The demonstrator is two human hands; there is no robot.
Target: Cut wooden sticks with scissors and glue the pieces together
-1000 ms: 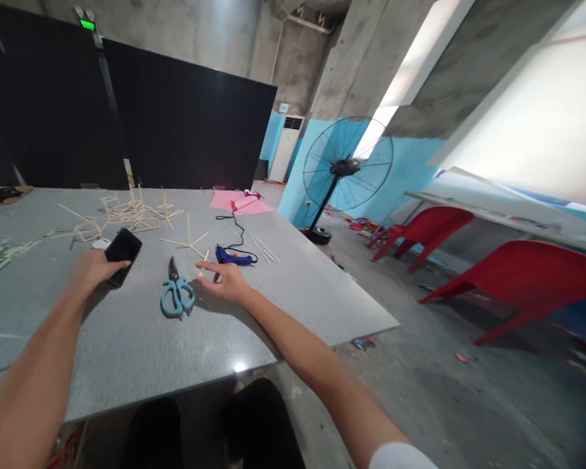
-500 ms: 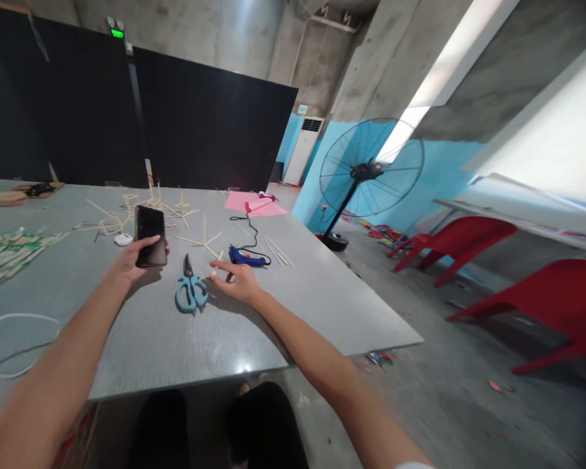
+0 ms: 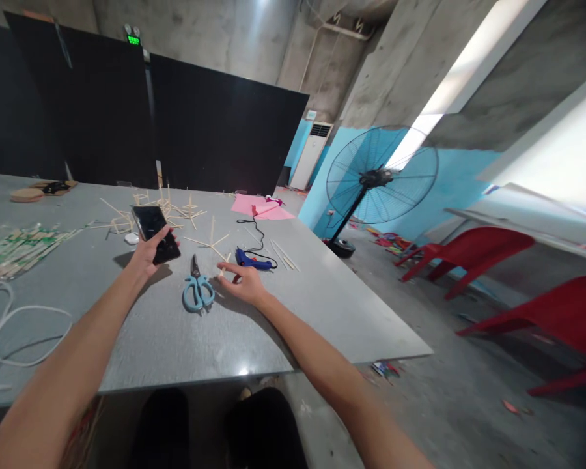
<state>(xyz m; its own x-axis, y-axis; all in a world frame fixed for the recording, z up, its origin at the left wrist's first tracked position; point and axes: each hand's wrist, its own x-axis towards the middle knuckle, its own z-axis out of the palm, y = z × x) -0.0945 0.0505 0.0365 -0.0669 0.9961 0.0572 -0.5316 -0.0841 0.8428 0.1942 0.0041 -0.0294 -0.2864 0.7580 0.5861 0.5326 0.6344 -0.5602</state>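
My left hand [image 3: 147, 253] grips a dark smartphone [image 3: 162, 238] by its lower part, tilted above the table. Between thumb and index finger, my right hand [image 3: 247, 284] pinches a short pale wooden stick [image 3: 226, 262] close to the tabletop. Scissors with light blue handles [image 3: 198, 293] lie just left of the right hand, blades pointing away. Behind that hand is a blue hot glue gun [image 3: 254, 262] with a black cord. A small joined stick piece [image 3: 211, 243] stands between the phone and the glue gun.
More stick frames [image 3: 162, 198] stand farther back on the grey table [image 3: 185, 355]. Bundled sticks in green-white wrapping [image 3: 24, 251] and a white cable [image 3: 27, 309] lie left. Pink paper [image 3: 273, 212] is at the back. A large fan [image 3: 376, 177] and red chairs [image 3: 473, 254] stand right.
The phone has tilted, its top leaning left, and my left hand has shifted right along with it. My right hand keeps its pinch on the stick. The whole view has shifted slightly.
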